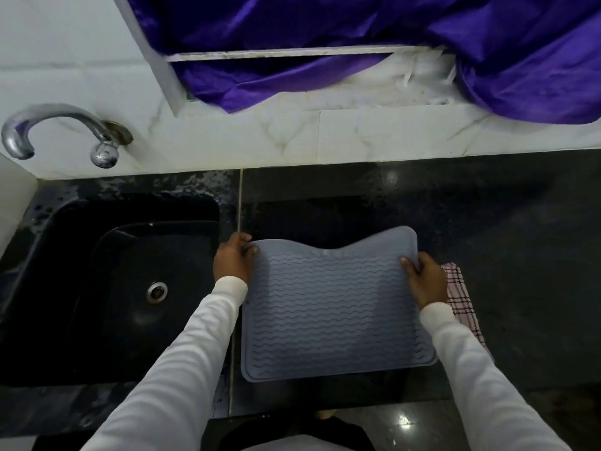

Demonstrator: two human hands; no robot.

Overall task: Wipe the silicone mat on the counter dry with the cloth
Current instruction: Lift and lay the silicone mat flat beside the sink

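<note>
left hand, right hand, gripping mat corners

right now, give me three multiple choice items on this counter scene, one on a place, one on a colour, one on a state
1. Where is the checked cloth?
A. in the sink
B. on the counter to the right of the silicone mat, partly behind the right arm
C. hanging on the tap

2. What colour is the silicone mat?
A. grey-blue
B. red
C. yellow

3. How does the mat lie?
A. rolled into a tube
B. flat and untouched
C. far edge lifted and wavy, held at both far corners

Key: 1 B, the cloth shows beside the mat's right edge. 2 A, its ribbed surface is grey-blue. 3 C, the left hand and right hand each grip a far corner.
</note>
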